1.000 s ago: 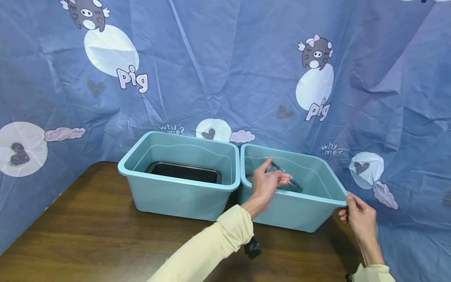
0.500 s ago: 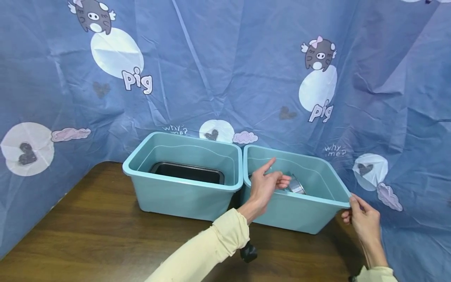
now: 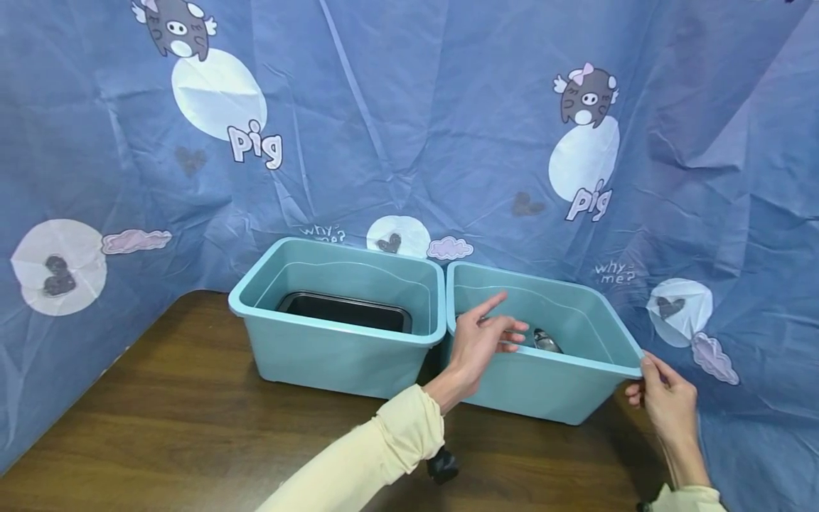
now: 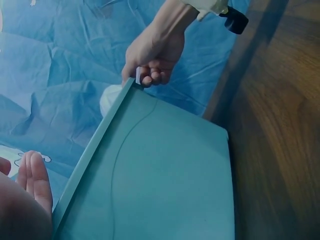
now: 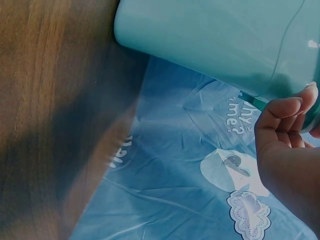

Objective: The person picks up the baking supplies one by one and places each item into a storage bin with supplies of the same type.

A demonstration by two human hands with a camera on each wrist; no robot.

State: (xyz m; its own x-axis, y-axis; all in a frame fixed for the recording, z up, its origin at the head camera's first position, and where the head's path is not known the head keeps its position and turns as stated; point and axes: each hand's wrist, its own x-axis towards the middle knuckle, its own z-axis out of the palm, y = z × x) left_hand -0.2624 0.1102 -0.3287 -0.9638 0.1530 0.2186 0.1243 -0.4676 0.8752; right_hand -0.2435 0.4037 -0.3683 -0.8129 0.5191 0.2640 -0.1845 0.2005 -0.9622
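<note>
My left hand (image 3: 476, 348) hangs over the near rim of the right teal plastic bin (image 3: 531, 384), its fingers spread and holding nothing. Inside that bin, partly hidden by the near wall, lies a small shiny silvery thing (image 3: 547, 341) whose kind I cannot tell. At the bin's right front corner, my right hand (image 3: 668, 398) pinches the rim between thumb and fingers. The right wrist view shows the curled fingers (image 5: 285, 117) of that hand at the rim. From the left wrist view, the right hand (image 4: 155, 55) grips the far corner.
A second teal bin (image 3: 333, 363) stands close on the left, with a black rectangular tray (image 3: 345, 311) in it. Both bins sit on a brown wooden table (image 3: 160, 427). Right behind them hangs a blue cloth (image 3: 397, 107) printed with pigs.
The dark, clear-looking thing by my left fingers has dropped away; a silvery thing shows lower in the right bin. My left fingers have spread. The right hand keeps its grip.
</note>
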